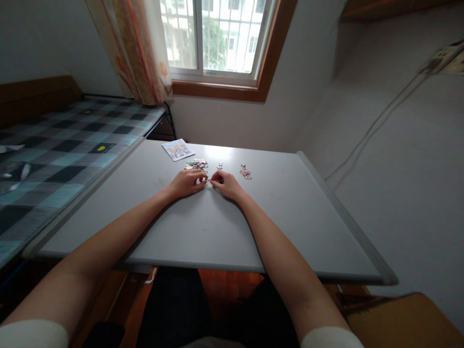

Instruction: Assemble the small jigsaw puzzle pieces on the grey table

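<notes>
Both of my hands rest on the grey table (282, 227), fingertips meeting near its middle. My left hand (187, 183) is curled, thumb and fingers pinched at a tiny puzzle piece. My right hand (225, 183) is also pinched, its fingertips touching the left hand's. What they pinch is too small to see clearly. Just beyond the left hand lies a pile of jigsaw pieces (197, 164). A single loose piece (219, 166) sits beyond the right hand, and a smaller cluster of pieces (245, 171) lies to the right.
A printed picture card (177, 149) lies at the table's far left. A bed with a checked cover (54, 150) runs along the left edge. A window and curtain (137, 53) stand behind. A wall is at the right, a wooden chair seat (398, 324) at bottom right.
</notes>
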Available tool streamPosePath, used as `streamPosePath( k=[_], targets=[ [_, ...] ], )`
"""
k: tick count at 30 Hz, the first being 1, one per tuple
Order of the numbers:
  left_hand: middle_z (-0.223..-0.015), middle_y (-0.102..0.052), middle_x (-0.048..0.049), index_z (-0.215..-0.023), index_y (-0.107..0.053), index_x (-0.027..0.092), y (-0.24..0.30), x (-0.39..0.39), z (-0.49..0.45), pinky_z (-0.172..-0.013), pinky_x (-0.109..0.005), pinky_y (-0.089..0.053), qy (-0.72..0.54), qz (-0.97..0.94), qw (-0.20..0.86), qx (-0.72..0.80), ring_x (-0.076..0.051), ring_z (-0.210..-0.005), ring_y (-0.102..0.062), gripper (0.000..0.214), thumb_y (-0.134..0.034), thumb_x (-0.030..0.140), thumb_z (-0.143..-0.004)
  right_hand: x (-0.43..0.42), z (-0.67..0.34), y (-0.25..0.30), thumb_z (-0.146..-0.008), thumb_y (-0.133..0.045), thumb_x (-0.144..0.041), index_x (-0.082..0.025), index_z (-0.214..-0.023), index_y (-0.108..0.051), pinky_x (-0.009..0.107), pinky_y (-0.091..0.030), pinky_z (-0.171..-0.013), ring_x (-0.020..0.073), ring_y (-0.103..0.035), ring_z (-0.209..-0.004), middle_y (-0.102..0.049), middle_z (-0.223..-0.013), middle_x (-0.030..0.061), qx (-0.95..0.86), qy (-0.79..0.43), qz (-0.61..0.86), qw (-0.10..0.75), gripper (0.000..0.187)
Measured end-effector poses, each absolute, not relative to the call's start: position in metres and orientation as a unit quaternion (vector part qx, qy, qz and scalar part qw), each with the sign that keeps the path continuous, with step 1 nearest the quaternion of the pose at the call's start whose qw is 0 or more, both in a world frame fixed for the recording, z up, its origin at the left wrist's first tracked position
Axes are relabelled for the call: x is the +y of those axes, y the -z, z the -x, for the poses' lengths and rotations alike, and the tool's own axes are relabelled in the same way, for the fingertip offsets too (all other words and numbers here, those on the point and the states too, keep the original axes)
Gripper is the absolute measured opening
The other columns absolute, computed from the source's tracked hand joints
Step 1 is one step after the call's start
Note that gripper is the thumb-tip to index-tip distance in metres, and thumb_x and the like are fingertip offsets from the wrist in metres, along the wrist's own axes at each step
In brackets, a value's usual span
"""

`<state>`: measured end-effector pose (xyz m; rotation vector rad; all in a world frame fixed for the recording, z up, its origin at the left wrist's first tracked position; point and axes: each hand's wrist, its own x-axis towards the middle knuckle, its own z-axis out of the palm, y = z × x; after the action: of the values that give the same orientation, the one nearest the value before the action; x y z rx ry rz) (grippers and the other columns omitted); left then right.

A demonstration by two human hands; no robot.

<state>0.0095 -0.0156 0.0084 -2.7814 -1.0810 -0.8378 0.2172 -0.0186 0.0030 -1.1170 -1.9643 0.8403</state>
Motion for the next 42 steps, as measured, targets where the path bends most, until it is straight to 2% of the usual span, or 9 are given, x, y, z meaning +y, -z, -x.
streamPosePath(
  k=[42],
  targets=[
    [-0.077, -0.066, -0.002, -0.093, -0.071, 0.019, -0.01, -0.0174, -0.0106, -0.059, -0.023, -0.041, 0.272, 0.893, 0.008, -0.358, -0.011, -0.059, -0.054, 0.023, -0.053, 0.033, -0.089, -0.0173, -0.2168, -0.0007, -0.077, -0.063, -0.021, -0.016, -0.081, -0.064, 0.024, -0.041, -0.065, 0.0109, -0.053, -0.066, -0.062, -0.071, -0.0008, -0.763, -0.318, 0.435, 0.356, 0.007]
  ],
)
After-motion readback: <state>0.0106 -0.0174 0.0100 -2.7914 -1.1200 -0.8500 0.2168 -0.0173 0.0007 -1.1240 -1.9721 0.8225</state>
